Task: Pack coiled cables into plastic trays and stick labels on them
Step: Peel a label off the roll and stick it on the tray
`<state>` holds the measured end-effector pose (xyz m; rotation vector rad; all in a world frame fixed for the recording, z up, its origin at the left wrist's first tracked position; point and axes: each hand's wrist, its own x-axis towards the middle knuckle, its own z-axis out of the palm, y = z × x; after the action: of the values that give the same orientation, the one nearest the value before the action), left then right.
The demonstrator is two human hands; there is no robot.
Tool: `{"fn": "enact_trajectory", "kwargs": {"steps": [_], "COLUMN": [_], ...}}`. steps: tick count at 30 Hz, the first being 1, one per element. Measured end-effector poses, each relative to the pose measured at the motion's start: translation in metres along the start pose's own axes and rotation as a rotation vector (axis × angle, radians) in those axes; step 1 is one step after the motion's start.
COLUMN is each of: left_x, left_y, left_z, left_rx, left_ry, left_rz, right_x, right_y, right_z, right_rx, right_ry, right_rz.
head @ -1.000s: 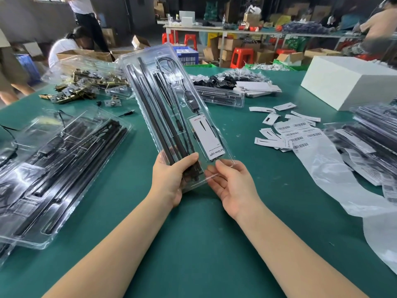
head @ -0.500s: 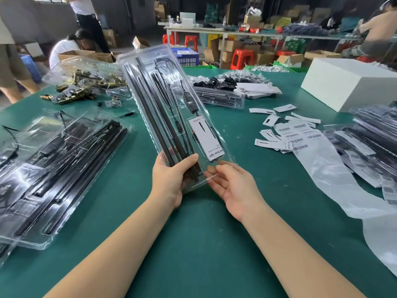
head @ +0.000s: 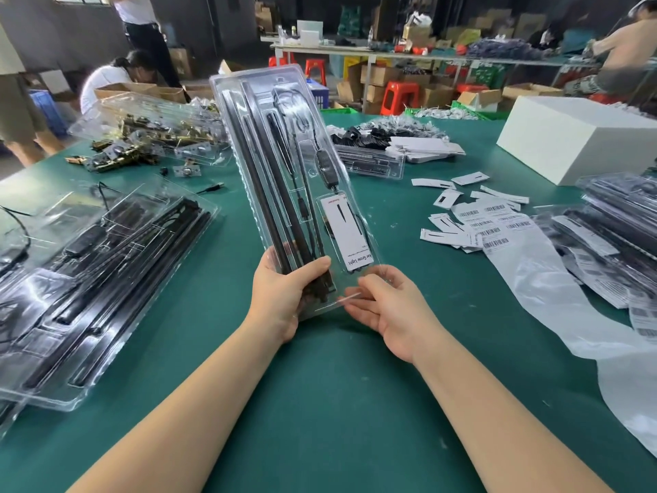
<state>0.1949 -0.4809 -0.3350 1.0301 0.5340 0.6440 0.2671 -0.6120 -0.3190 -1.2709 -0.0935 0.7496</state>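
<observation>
Both hands are placed at the near end of one clear plastic tray [head: 284, 179], which is held up above the green surface [head: 320, 403] and tilted away from the camera. The tray's lower left edge is gripped by the left hand [head: 284, 297], with the thumb laid across the front over the black rods [head: 256, 172]. The lower right corner is pinched by the right hand [head: 387, 307], its fingers curled around the transparent edge. Inside the tray, long black rods are seen on the left side, a coiled cable [head: 295, 112] with an inline switch near the top right, and a white label card [head: 346, 233] in the lower right compartment.

On the surface to the left, more filled trays [head: 96, 279] are lying flat. To the right, loose white labels [head: 473, 222] with barcodes are scattered, just beside a sheet of clear film [head: 554, 300]. Further right, a stack of packed trays [head: 611, 236] is found, and behind it a white box [head: 576, 137].
</observation>
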Motion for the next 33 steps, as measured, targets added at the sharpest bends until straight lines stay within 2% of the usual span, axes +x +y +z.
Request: {"fn": "enact_trajectory", "kwargs": {"steps": [3,13,21,23,27,30,33], "left_x": [0.000,-0.001,0.004,0.004,0.003,0.001,0.000], "left_y": [0.000,-0.003,0.003,0.007,0.011,0.014,0.015], "left_z": [0.000,-0.001,-0.002,-0.003,-0.008,-0.010,-0.012], "left_rx": [-0.008,-0.006,-0.018,0.000,0.104,0.188,0.290], "left_ry": [-0.002,0.006,-0.013,-0.042,-0.158,-0.302,-0.371], "left_rz": [-0.009,-0.016,-0.071,-0.107,-0.179,-0.215,-0.230], "right_x": [0.001,0.004,0.005,0.008,0.016,0.017,0.016], "right_y": [0.003,0.004,-0.003,-0.008,-0.011,-0.010,-0.010], "right_z": [0.001,0.004,-0.007,-0.012,-0.023,-0.027,-0.029], "right_rx": [0.098,-0.008,-0.133,-0.079,-0.210,-0.276,-0.374], "right_ry": [-0.013,0.061,-0.069,-0.064,0.135,0.149,0.126], "right_rz": [-0.004,-0.080,-0.116,-0.148,-0.288,-0.333,-0.411]}}
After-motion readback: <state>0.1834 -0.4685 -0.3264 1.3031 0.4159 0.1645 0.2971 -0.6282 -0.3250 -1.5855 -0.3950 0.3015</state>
